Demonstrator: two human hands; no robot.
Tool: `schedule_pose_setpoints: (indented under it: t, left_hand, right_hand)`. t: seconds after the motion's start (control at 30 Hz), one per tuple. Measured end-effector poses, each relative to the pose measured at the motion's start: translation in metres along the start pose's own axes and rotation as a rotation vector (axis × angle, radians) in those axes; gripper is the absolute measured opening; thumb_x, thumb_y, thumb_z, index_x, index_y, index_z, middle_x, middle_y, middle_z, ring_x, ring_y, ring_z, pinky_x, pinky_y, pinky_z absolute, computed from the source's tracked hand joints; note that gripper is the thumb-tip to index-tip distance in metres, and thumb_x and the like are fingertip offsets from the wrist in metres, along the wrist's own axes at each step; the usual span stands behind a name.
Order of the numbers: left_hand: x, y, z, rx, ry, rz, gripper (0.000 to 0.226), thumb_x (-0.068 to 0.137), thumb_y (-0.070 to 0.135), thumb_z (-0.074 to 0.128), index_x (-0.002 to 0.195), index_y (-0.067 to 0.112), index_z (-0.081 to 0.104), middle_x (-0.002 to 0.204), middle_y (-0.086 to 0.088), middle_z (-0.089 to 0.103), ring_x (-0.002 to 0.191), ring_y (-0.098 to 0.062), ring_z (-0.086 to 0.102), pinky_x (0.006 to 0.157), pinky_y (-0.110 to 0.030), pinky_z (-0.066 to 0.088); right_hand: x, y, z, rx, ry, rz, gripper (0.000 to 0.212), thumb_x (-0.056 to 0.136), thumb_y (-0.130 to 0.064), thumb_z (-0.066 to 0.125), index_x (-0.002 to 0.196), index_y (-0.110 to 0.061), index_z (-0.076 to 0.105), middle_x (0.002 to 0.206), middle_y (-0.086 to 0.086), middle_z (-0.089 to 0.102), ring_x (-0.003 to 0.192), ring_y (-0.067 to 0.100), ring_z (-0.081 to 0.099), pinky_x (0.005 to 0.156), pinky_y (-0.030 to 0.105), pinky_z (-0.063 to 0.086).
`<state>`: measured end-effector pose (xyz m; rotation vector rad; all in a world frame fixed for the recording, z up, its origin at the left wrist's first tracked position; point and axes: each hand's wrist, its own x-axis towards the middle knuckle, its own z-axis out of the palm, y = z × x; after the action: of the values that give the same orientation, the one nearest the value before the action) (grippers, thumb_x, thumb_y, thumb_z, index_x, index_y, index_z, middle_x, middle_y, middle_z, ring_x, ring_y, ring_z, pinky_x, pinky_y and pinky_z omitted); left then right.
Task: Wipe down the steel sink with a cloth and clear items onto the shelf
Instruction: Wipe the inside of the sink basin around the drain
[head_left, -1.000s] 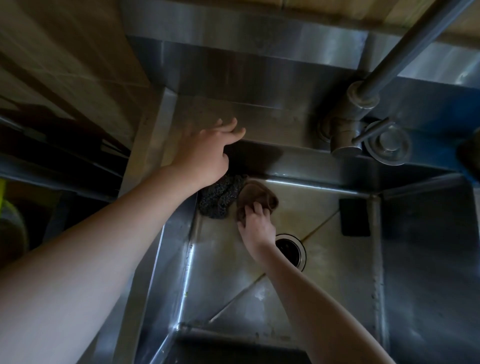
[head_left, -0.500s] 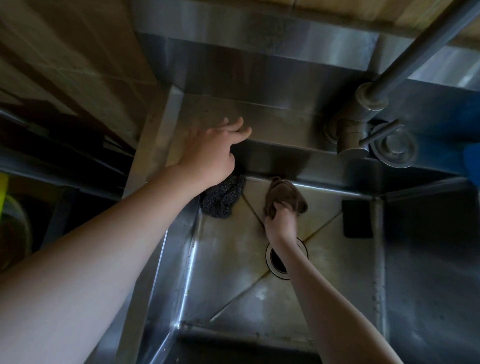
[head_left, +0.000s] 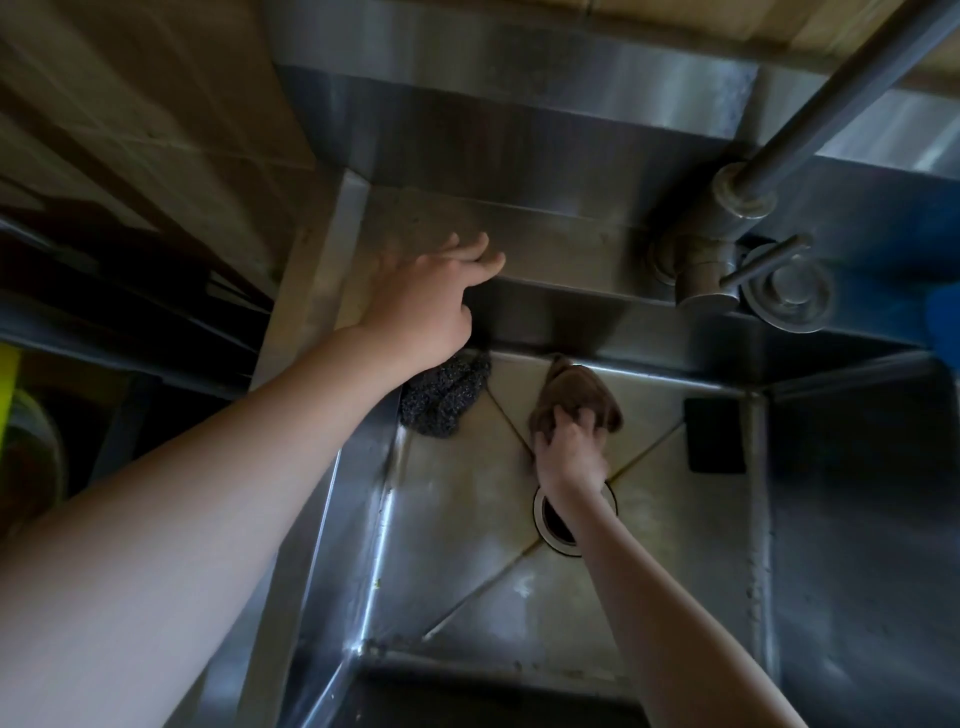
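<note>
I look down into a steel sink. My right hand is down in the basin, closed on a brown cloth that is pressed against the basin floor near the back wall, just above the drain. My left hand rests flat on the sink's back left ledge, fingers spread, holding nothing. A dark steel-wool scourer lies in the basin's back left corner, partly under my left wrist. A flat black item lies in the back right corner of the basin.
A steel tap with a lever and a long spout stands on the back ledge at right. Something blue sits at the right edge. Left of the sink is a dark shelf area with a yellow-green object.
My right hand has dragged the brown cloth rightward along the back of the basin, away from the scourer. My left hand has stayed on the ledge.
</note>
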<state>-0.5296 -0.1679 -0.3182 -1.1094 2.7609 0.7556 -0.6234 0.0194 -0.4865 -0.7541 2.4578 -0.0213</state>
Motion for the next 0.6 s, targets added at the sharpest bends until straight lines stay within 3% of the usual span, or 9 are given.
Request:
schedule_pose_setpoints:
  t: [0.17, 0.37, 0.5, 0.6]
  left_hand:
    - [0.000, -0.001, 0.002, -0.013, 0.006, 0.001, 0.071, 0.082, -0.002, 0.047, 0.141, 0.036, 0.035, 0.154, 0.015, 0.022, 0.143, -0.011, 0.017, 0.113, -0.054, 0.016]
    - [0.000, -0.005, 0.004, -0.031, 0.012, 0.018, 0.072, 0.082, -0.002, 0.047, 0.141, 0.036, 0.035, 0.154, 0.014, 0.022, 0.143, -0.012, 0.017, 0.114, -0.053, 0.015]
    - [0.001, -0.006, 0.005, -0.019, 0.014, 0.024, 0.071, 0.082, -0.001, 0.048, 0.141, 0.037, 0.035, 0.154, 0.014, 0.022, 0.143, -0.013, 0.017, 0.113, -0.054, 0.017]
    - [0.000, -0.006, 0.004, -0.020, 0.006, 0.024, 0.071, 0.083, -0.001, 0.048, 0.141, 0.036, 0.035, 0.154, 0.014, 0.022, 0.144, -0.013, 0.016, 0.113, -0.055, 0.016]
  right_hand:
    - [-0.007, 0.001, 0.002, 0.037, 0.018, -0.014, 0.047, 0.095, -0.027, 0.047, 0.140, -0.013, 0.039, 0.140, 0.014, 0.031, 0.122, 0.038, 0.037, 0.092, 0.042, 0.046]
    - [-0.038, -0.033, 0.031, -0.057, -0.114, -0.290, 0.055, 0.092, -0.043, 0.049, 0.141, -0.022, 0.036, 0.136, 0.007, 0.035, 0.121, 0.031, 0.038, 0.085, 0.043, 0.048]
    - [-0.032, -0.033, 0.029, -0.136, -0.053, -0.390, 0.070, 0.084, -0.049, 0.059, 0.144, -0.024, 0.031, 0.146, 0.010, 0.027, 0.132, 0.033, 0.030, 0.109, 0.049, 0.030]
    - [-0.018, -0.028, 0.025, -0.172, -0.095, -0.445, 0.075, 0.082, -0.053, 0.060, 0.146, -0.028, 0.029, 0.155, 0.008, 0.015, 0.142, 0.033, 0.016, 0.115, 0.055, 0.012]
